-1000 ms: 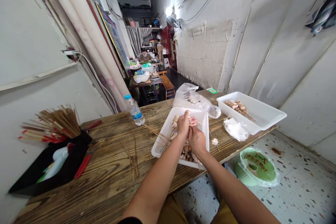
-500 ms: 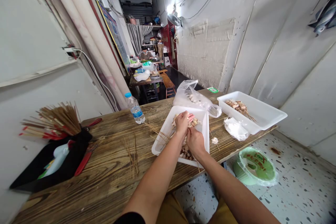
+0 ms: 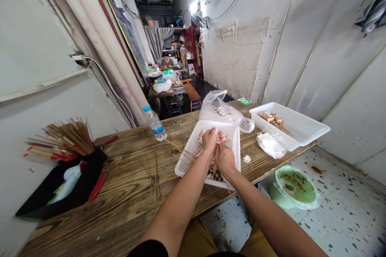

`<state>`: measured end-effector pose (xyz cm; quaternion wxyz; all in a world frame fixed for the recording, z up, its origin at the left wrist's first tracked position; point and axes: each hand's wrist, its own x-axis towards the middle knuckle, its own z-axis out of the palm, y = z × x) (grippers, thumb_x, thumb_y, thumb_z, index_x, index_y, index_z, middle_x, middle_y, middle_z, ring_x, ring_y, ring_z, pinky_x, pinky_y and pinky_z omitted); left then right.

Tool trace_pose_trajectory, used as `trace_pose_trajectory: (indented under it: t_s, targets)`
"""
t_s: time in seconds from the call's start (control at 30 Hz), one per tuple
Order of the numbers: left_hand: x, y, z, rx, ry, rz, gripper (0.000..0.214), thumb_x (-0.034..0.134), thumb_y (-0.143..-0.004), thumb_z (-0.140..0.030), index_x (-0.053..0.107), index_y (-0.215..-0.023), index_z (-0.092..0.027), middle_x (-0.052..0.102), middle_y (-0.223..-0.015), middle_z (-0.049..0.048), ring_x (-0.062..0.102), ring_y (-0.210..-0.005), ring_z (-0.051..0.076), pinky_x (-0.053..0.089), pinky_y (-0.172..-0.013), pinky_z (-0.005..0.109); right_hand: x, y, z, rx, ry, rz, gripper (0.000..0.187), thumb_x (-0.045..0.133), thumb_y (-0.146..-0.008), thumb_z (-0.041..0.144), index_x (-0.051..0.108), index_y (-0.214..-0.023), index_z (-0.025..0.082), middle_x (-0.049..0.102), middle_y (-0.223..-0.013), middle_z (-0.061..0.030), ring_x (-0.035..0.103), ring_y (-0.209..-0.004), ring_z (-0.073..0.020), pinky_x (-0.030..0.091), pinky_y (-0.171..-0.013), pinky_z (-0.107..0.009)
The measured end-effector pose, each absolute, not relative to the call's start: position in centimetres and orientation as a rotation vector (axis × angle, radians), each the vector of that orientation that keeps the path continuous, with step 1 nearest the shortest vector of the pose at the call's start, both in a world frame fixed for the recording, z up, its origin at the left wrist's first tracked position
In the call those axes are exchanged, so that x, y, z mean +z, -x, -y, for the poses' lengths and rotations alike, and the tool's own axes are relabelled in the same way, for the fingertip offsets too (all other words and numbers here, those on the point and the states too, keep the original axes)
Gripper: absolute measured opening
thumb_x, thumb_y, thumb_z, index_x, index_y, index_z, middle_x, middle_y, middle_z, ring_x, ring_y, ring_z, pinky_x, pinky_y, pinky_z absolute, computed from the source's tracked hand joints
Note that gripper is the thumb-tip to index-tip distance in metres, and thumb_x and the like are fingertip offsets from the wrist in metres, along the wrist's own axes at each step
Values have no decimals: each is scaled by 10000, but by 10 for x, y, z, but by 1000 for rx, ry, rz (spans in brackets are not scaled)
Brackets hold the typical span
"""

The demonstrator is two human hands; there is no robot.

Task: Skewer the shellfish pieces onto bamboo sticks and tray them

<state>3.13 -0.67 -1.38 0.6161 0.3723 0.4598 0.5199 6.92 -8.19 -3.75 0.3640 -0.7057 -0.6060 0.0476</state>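
Observation:
Over a white plastic tray (image 3: 185, 160) on the wooden table, my hands work close together. My left hand (image 3: 208, 139) is closed around a pale food piece (image 3: 217, 135), its kind unclear. Just below it and touching, my right hand (image 3: 224, 158) is closed with fingers curled; what it grips is hidden. Pale and pinkish pieces (image 3: 223, 136) lie at the tray's far end, and brownish pieces (image 3: 214, 173) at its near end. Several thin bamboo skewers (image 3: 188, 153) rest across its left edge.
More skewers (image 3: 156, 178) lie on the table (image 3: 126, 196). Around are a water bottle (image 3: 157, 126), plastic bag (image 3: 226, 112), second tray (image 3: 304, 128) with filled skewers, white packet (image 3: 269, 144) and black box (image 3: 33, 198). A green bin (image 3: 280, 192) stands on the floor; a person (image 3: 167, 62) sits far back.
My left hand has turned slightly, with its fingers more closed over the food piece. Both hands stay over the same tray; the view has shifted a little.

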Motion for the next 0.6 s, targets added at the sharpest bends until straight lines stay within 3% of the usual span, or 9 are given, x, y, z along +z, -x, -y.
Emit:
trace_pose_trajectory:
  t_s: [0.13, 0.23, 0.43, 0.53, 0.6]
  targets:
    - [-11, -26, 7, 1254, -889, -989, 372, 534, -891, -468, 644, -984, -124, 727, -927, 114, 703, -775, 172, 514, -636, 228, -28, -87, 83, 71, 1770, 1488, 336, 349, -910, 249, 645, -791, 143, 682, -675, -126, 597, -561, -199, 356, -528, -277]
    - [-10, -22, 2, 1268, -1008, -1104, 295, 543, -897, -337, 643, -1090, -137, 717, -1008, 105, 691, -793, 146, 504, -661, 216, -16, -117, 90, 10, 1739, 1300, 360, 365, -897, 313, 654, -770, 141, 674, -658, -115, 598, -578, -190, 385, -567, -270]
    - [-12, -28, -15, 765, -1876, -1320, 165, 602, -782, -130, 750, -846, -164, 741, -880, 76, 670, -869, 192, 481, -835, 275, 8, -163, 115, 180, 1666, 1240, 348, 408, -872, 387, 619, -700, 170, 610, -562, -57, 555, -527, -170, 381, -552, -265]
    - [-23, -39, -17, 364, -2150, -1390, 113, 640, -704, -86, 729, -691, -155, 726, -775, 97, 666, -871, 245, 462, -863, 317, 12, -168, 127, 207, 1637, 1271, 342, 417, -867, 393, 550, -624, 193, 555, -508, -26, 518, -490, -151, 370, -544, -262]
    - [-34, -47, -17, 279, -2162, -1404, 108, 653, -680, -77, 682, -603, -148, 716, -770, 130, 661, -906, 280, 448, -894, 348, 10, -171, 133, 211, 1628, 1278, 347, 417, -868, 395, 518, -598, 202, 535, -495, -16, 501, -482, -145, 363, -538, -261]
